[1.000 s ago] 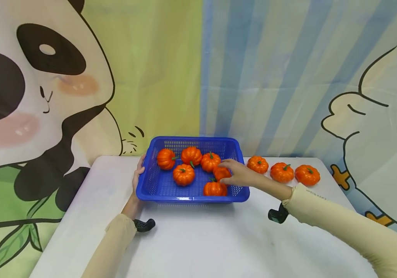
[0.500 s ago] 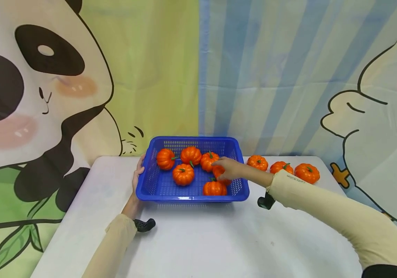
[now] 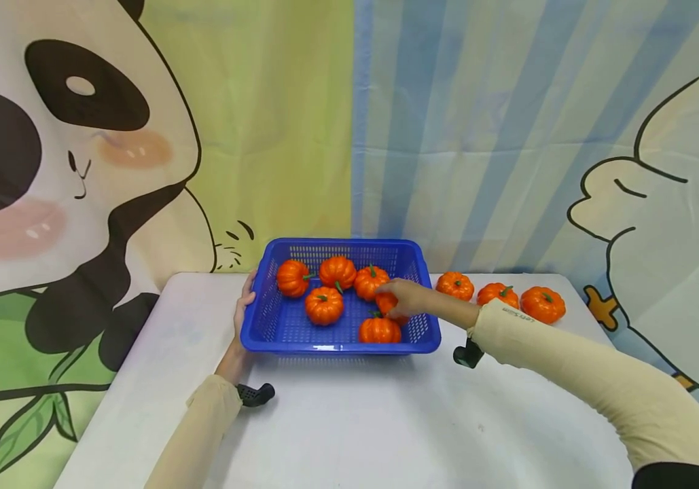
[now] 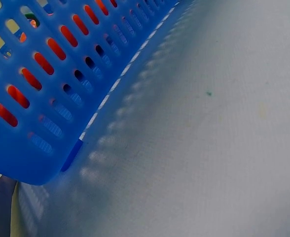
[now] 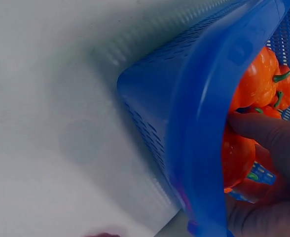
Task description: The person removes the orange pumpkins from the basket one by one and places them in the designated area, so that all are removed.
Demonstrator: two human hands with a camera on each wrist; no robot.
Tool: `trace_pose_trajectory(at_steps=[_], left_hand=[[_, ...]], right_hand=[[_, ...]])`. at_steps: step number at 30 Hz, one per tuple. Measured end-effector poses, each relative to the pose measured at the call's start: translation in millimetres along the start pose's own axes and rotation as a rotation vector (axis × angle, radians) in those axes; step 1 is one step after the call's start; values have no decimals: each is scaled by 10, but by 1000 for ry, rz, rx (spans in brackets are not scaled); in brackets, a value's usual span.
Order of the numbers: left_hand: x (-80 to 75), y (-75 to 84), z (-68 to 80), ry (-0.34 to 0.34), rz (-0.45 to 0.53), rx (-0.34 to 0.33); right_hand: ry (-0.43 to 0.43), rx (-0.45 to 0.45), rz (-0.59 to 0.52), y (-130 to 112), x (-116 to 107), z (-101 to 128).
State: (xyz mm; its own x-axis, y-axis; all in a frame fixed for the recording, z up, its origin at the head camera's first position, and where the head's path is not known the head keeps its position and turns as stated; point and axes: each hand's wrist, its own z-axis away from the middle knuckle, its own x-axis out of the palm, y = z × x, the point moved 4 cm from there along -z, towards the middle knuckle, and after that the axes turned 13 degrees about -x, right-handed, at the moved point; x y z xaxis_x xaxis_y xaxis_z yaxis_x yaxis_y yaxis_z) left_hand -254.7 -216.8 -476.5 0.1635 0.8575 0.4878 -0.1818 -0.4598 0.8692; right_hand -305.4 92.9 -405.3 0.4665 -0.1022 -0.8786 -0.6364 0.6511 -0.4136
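A blue slotted basket [image 3: 337,348] stands on the white table [image 3: 355,421] and holds several small orange pumpkins, such as one at mid-left [image 3: 324,305]. My left hand [image 3: 244,301] grips the basket's left rim. My right hand [image 3: 395,293] reaches over the right rim and curls round a pumpkin [image 3: 386,307] inside. In the right wrist view my fingers [image 5: 268,133] wrap that pumpkin [image 5: 237,157] behind the basket wall [image 5: 199,123]. The left wrist view shows only the basket's wall [image 4: 46,98] and the table; the hand is out of that frame.
Three more pumpkins lie in a row on the table right of the basket: [image 3: 454,286], [image 3: 498,295], [image 3: 543,304]. A printed cartoon backdrop hangs right behind the table's far edge. Bare tabletop stretches in front of the basket.
My right arm has pushed further left into the basket and the hand has settled over the pumpkin. The left hand and the basket have stayed put.
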Motion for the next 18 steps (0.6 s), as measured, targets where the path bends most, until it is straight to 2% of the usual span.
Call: trace_pose_trajectory(at_steps=[10, 14, 18], left_hand=[[-4, -27, 12, 21, -20, -25], [2, -14, 10, 15, 1, -21], [5, 2, 0, 7, -1, -16]], right_hand=[[81, -12, -13, -15, -45, 41], [173, -48, -5, -81, -207, 124], [277, -93, -59, -127, -392, 265]])
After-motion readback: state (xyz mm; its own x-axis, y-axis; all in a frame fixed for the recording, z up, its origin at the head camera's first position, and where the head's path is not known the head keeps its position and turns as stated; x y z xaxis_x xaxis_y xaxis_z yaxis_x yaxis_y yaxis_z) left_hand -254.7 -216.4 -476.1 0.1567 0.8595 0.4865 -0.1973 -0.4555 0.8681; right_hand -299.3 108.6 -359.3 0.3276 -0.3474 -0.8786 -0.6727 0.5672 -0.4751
